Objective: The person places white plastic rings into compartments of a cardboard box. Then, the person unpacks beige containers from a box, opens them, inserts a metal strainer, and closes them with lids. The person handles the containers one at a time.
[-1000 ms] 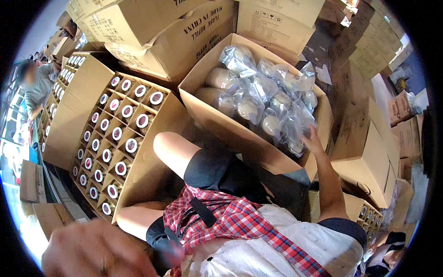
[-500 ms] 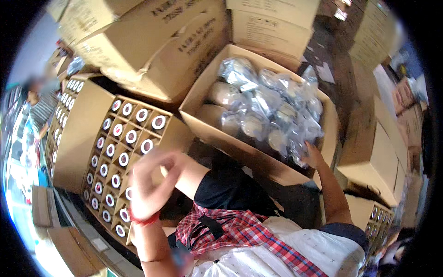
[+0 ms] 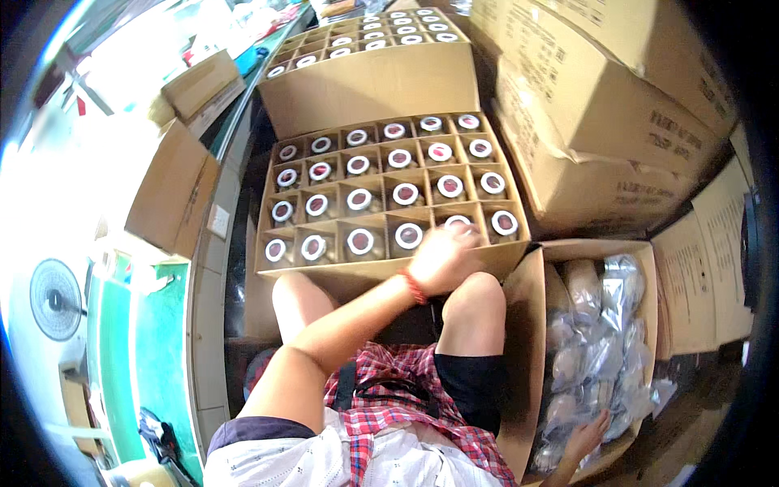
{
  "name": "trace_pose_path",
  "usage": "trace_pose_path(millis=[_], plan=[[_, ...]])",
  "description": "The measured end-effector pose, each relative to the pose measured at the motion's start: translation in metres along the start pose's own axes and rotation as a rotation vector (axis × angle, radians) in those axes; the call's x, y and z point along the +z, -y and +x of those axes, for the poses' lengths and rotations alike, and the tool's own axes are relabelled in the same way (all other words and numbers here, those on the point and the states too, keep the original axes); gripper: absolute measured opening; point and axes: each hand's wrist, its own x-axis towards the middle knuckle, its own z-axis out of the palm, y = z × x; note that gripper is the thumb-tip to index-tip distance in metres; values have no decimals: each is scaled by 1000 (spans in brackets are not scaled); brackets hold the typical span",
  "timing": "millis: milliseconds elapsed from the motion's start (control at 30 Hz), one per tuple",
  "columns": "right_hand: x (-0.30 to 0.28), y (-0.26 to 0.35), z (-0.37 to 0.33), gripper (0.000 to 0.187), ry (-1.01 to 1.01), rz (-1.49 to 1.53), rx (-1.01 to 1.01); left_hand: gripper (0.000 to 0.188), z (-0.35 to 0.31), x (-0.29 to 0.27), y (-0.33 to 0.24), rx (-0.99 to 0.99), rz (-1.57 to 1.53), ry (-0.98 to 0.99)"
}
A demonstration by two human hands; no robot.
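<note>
In front of my knees stands a carton with cardboard dividers (image 3: 389, 264). Its cells hold many upright jars (image 3: 361, 241) with white-rimmed round tops and dark red centres. My left hand (image 3: 446, 258), a red band at its wrist, reaches across to the front row. Its fingers are curled at the top of one jar (image 3: 456, 219), mostly covering it. At my right side is an open box (image 3: 519, 357) of rounded things in clear plastic bags (image 3: 600, 357). My right hand (image 3: 588, 438) rests on these bags at the near end, fingers stretched out.
Behind the divided carton stands another one (image 3: 373, 85) with similar jars. Large stacked cartons (image 3: 600, 130) rise at the far right. On the left are a green-topped table (image 3: 146, 357), open cartons (image 3: 170, 187) and a fan (image 3: 55, 299).
My view has turned left toward the divided carton. My left hand, raised and blurred before, is now down at a jar in the front row. My right hand stays at the bagged things.
</note>
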Motion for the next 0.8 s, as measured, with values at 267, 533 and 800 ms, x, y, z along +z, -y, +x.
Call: trace_pose_path(millis=[267, 533, 800], plan=[[-1, 291, 110, 46, 349, 1157, -690, 61, -228, -146, 188, -1174, 682, -477], [37, 408, 188, 61, 767, 763, -459, 36, -321, -120, 251, -1358, 41, -560], [34, 418, 177, 49, 761, 1016, -147, 22, -325, -125, 234, -1334, -66, -624]])
